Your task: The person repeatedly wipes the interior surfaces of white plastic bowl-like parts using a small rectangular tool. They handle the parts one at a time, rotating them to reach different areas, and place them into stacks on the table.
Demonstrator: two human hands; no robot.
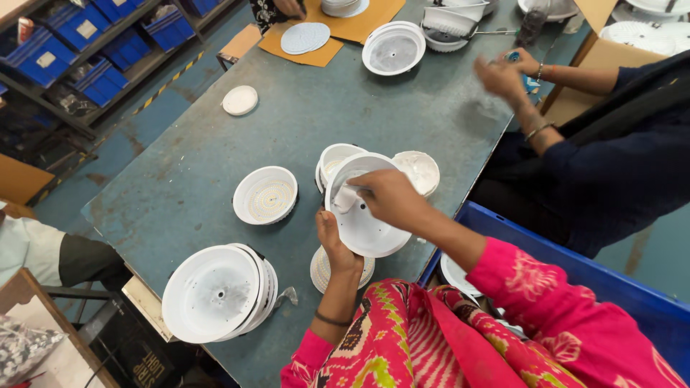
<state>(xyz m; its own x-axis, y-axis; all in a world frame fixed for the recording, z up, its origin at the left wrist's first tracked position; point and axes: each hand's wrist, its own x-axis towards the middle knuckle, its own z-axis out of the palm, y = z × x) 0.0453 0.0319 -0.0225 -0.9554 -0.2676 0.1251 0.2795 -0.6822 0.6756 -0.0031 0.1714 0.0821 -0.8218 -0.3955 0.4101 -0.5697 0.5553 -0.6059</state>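
Observation:
My left hand (pixel 335 241) grips the lower left edge of a round white lamp housing (pixel 368 228), tilted up on its side above the table. My right hand (pixel 388 197) reaches into the housing's upper part, and its fingers pinch a small pale cloth or paper piece (pixel 345 200) against the inner face. Under the housing lies a round white plate with small dots (pixel 320 269). Behind it sit two more white housings, one (pixel 332 157) on the left and one (pixel 421 169) on the right.
A white dish with a dotted disc (pixel 265 195) lies left of my hands. A stack of large white housings (pixel 219 291) sits at the near edge of the grey-green table (pixel 187 165). A blue crate (pixel 575 266) stands at my right. Another person (pixel 611 151) works across the corner.

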